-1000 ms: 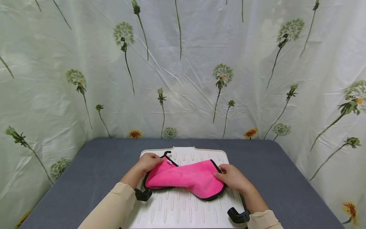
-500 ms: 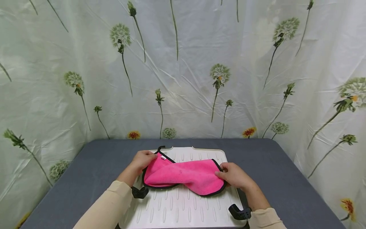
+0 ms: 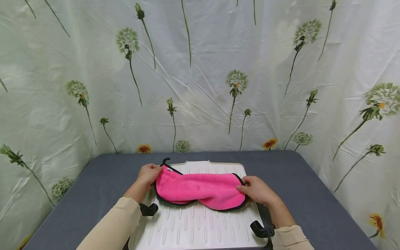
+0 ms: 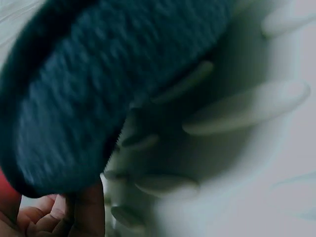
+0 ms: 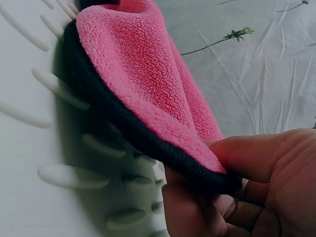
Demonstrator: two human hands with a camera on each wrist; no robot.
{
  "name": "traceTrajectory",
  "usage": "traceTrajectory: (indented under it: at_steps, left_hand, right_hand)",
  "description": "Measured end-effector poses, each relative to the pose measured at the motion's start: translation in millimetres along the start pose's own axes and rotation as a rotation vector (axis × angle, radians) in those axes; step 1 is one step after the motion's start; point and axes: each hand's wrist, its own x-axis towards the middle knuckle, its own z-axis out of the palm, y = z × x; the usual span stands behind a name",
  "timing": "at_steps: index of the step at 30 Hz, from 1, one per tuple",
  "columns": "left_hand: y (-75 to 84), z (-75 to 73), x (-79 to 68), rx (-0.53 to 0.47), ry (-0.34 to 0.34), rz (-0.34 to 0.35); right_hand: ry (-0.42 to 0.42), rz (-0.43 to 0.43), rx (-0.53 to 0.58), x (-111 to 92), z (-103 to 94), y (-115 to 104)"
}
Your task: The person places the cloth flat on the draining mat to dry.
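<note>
A pink plush cleaning cloth [image 3: 200, 189] with black edging is stretched between both hands over a white ribbed board. Its left part is folded over, and a small white label and a black hanging loop [image 3: 165, 160] show at its upper left corner. My left hand [image 3: 148, 176] pinches that corner. In the left wrist view the cloth's dark grey-blue underside [image 4: 98, 94] fills the upper left, above curled fingers [image 4: 86, 212]. My right hand [image 3: 257, 190] pinches the right edge between thumb and fingers; the right wrist view shows the black trim [image 5: 133, 131] running into this grip.
Beneath the cloth lies the white board [image 3: 193, 232] with raised oval ribs, on a dark grey table [image 3: 297, 180]. Behind the table hangs a pale curtain [image 3: 200, 86] printed with dandelions. Both wrists wear black camera mounts [image 3: 262, 230].
My left hand has moved left and slightly up with its corner, drawing the cloth wider and flatter. The right hand has held its grip almost in place.
</note>
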Motion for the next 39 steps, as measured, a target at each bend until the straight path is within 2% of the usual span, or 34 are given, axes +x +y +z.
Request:
traceTrajectory:
  at_steps: [7, 13, 16, 19, 21, 23, 26, 30, 34, 39]
  left_hand:
    - [-6.7, -6.2, 2.9, -0.016, 0.035, -0.036]
    - [-11.9, -9.4, 2.0, -0.114, 0.018, -0.079]
    - [-14.2, -11.0, -2.0, -0.113, 0.012, -0.059]
    - [-15.8, -12.6, -9.1, -0.029, 0.036, -0.012]
    - [-15.9, -13.0, -15.8, -0.022, 0.027, -0.002]
    - [-16.0, -12.7, -23.5, -0.042, -0.007, -0.003]
    - [-16.6, -13.2, -37.4, -0.160, -0.101, -0.029]
    - [-21.2, -14.2, -59.2, -0.258, -0.191, -0.052]
    - [-28.2, -11.4, -81.0, -0.303, -0.245, -0.088]
    - [-34.5, -2.5, -102.9, -0.311, -0.308, -0.095]
  right_hand:
    - [0.014, 0.015, 0.000, -1.2, -5.1, 4.3]
    - [0.029, 0.062, 0.005, -3.3, -7.6, 4.9]
    - [0.035, 0.075, 0.006, -2.9, -7.1, 4.0]
    - [0.039, 0.088, 0.010, -2.0, -6.1, 3.3]
    - [0.036, 0.093, 0.015, -1.3, -5.7, 3.5]
    - [0.033, 0.097, 0.012, -0.7, -5.6, 4.2]
    - [0.027, 0.105, 0.005, 0.2, -4.9, 4.5]
    - [0.018, 0.129, -0.002, 0.0, -3.7, 3.5]
    - [0.003, 0.132, -0.001, -0.6, -2.7, 3.4]
    - [-0.037, 0.115, 0.010, -0.9, -2.0, 3.2]
